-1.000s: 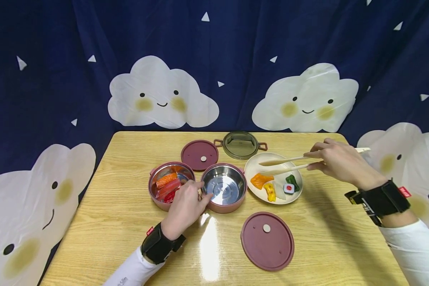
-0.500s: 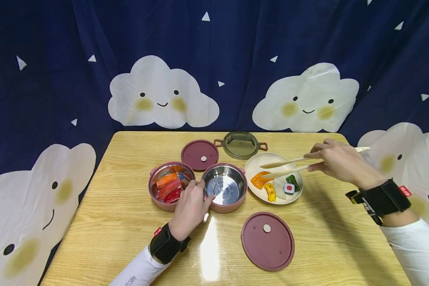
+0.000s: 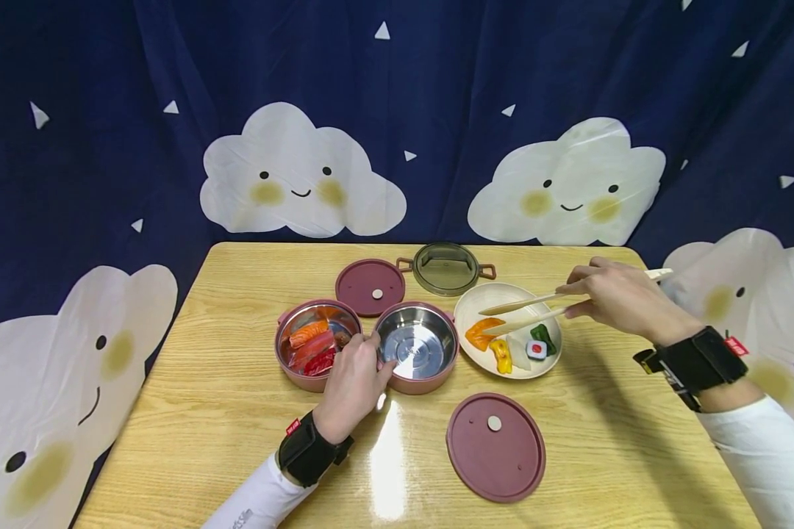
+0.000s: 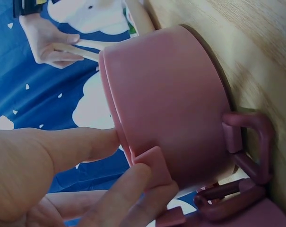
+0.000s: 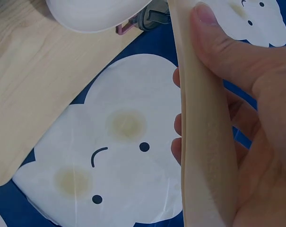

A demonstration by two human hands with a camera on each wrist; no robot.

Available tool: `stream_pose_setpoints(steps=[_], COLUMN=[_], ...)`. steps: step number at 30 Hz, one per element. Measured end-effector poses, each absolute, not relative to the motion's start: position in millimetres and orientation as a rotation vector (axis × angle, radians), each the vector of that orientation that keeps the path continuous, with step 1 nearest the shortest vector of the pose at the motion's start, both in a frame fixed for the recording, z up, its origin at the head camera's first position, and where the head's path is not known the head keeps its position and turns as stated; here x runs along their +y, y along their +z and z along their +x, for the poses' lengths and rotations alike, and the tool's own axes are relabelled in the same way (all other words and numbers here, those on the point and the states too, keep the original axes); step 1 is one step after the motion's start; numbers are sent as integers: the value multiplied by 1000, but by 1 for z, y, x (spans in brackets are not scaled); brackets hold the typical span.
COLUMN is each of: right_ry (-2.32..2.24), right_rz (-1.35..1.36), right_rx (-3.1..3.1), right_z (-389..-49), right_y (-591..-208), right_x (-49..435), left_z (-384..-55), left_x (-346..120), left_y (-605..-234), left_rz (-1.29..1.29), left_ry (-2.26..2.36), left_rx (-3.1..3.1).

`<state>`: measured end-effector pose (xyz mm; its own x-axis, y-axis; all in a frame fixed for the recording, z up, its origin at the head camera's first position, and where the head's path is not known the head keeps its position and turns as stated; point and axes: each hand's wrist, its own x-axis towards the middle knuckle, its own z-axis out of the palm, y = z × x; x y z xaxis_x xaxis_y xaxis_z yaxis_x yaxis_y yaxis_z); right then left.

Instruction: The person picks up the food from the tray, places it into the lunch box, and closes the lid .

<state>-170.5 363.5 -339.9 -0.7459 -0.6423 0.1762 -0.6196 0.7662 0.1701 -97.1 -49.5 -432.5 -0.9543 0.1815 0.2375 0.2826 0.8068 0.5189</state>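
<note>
While your right hand point(image 3: 625, 300) grips tongs point(image 3: 519, 304) over the plate point(image 3: 503, 293), your left hand point(image 3: 353, 376) holds the pot point(image 3: 418, 386) beside it, partly hiding the food pot point(image 3: 299, 379), well inside the left edge of the worktop point(image 3: 205, 411).

The left hand point(image 3: 352, 378) grips the near left edge of the right pot point(image 3: 418, 386), beside the left pot point(image 3: 306, 383) with red and orange pieces point(image 3: 312, 347) in it, while the right hand point(image 3: 625, 297) holds pale tongs point(image 3: 521, 303) over a cream plate point(image 3: 484, 294) at right, a maroon lid point(image 3: 496, 459) lying nearer.
</note>
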Motion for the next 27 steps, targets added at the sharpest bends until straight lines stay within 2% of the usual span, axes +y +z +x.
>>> stream_pose_setpoints(steps=[27], right_ry=[-164], right_rz=[1011], right_rx=[-2868], right_z=[-190], right_y=[-337], right_x=[356], left_z=[-101], left_x=[-53], left_y=[-435], left_rz=[-415], left_ry=[-879], left_rx=[-2814])
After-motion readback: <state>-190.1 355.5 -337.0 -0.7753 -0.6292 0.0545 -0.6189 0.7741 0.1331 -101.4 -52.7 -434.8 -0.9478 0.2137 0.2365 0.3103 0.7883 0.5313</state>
